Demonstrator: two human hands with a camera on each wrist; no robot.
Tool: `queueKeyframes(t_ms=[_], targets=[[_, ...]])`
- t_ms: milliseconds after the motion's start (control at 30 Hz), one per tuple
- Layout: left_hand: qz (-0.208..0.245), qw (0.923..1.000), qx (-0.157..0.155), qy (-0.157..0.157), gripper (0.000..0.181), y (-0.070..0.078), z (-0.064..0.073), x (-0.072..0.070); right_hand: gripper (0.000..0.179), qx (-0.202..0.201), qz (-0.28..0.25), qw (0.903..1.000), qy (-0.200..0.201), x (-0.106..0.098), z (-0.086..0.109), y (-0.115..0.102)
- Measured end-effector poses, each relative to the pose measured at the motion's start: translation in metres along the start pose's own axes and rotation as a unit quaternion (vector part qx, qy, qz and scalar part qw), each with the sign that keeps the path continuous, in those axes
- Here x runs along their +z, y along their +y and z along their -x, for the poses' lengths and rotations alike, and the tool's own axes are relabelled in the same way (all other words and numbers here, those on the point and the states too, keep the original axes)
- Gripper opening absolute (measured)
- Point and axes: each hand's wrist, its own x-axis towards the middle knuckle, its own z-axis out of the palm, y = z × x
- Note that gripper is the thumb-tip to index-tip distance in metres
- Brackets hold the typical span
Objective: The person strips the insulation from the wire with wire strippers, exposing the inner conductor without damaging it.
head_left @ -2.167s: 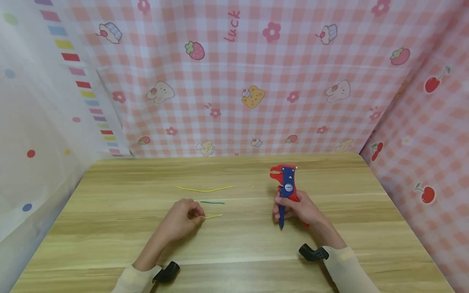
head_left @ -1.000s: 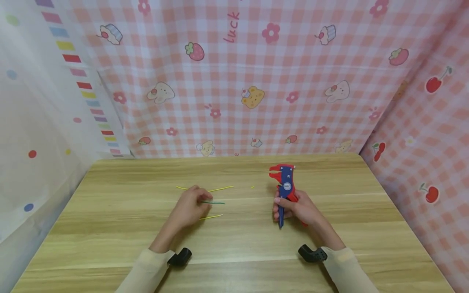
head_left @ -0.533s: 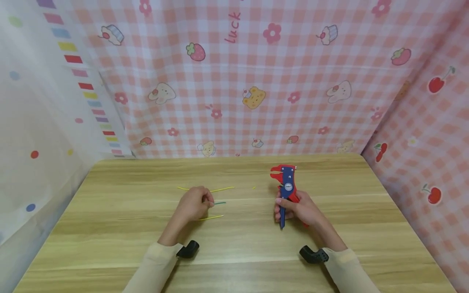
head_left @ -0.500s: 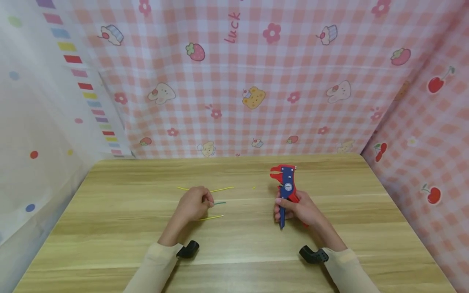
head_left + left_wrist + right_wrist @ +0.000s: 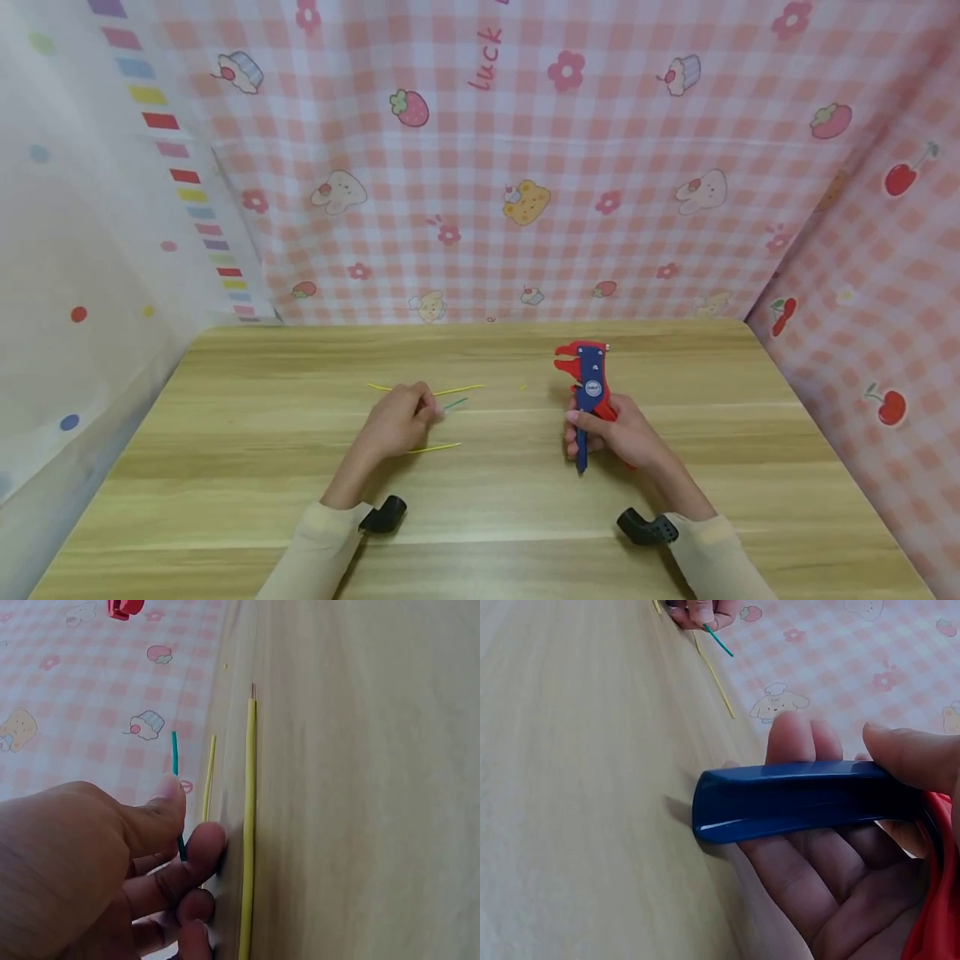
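Observation:
Between thumb and fingers, my left hand [image 5: 401,421] pinches a short green wire [image 5: 175,754], its free end sticking out to the right and tilted upward. Below that hand lies a short yellow wire [image 5: 249,810] with a bare copper tip. A longer yellow wire [image 5: 461,389] runs behind the left hand, which hides its middle. My right hand [image 5: 618,429] grips a red and blue wire stripper [image 5: 590,375] by its handles, the notched red head upright and facing left. In the right wrist view the stripper's blue handle [image 5: 795,799] crosses the curled fingers.
A tiny yellow offcut [image 5: 523,387] lies on the wooden table [image 5: 480,500] between the hands. Pink checked cloth [image 5: 480,167] hangs at the back edge and right side. Black wrist cameras sit on both cuffs.
My left hand has moved from the short yellow wire to the green wire and taken hold of it. The green wire's free end has tilted upward. The right hand still holds the stripper.

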Motion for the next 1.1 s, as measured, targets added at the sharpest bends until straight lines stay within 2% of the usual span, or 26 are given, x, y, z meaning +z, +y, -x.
queueKeyframes(t_ms=[100,200,300,433,600,833,1100], targets=[[0.019,0.9998,0.005,-0.004,0.011,-0.002,0.0,0.001,0.045,0.002,0.0,1.0,-0.003,0.001,0.002,-0.001],[0.065,0.9978,0.007,-0.009,0.011,-0.005,-0.001,0.004,0.047,0.005,0.002,0.9999,-0.011,0.002,0.003,-0.001],[0.128,0.9917,0.017,-0.004,0.008,-0.008,-0.001,0.005,0.044,0.0,0.001,0.9998,-0.021,0.004,0.003,-0.001],[0.168,0.9843,0.051,0.014,0.014,-0.008,-0.002,0.003,0.04,-0.005,-0.005,0.9995,-0.03,0.006,0.004,-0.002],[0.171,0.9822,0.075,0.024,0.022,-0.003,-0.002,-0.003,0.042,-0.009,-0.006,0.999,-0.043,0.009,0.006,-0.006],[0.183,0.9801,0.075,0.02,0.022,0.005,-0.001,-0.008,0.047,-0.016,-0.005,0.9984,-0.054,0.017,0.008,-0.014],[0.185,0.9796,0.079,0.008,0.016,0.023,0.001,-0.013,0.045,-0.03,-0.001,0.9973,-0.067,0.021,0.009,-0.019]])
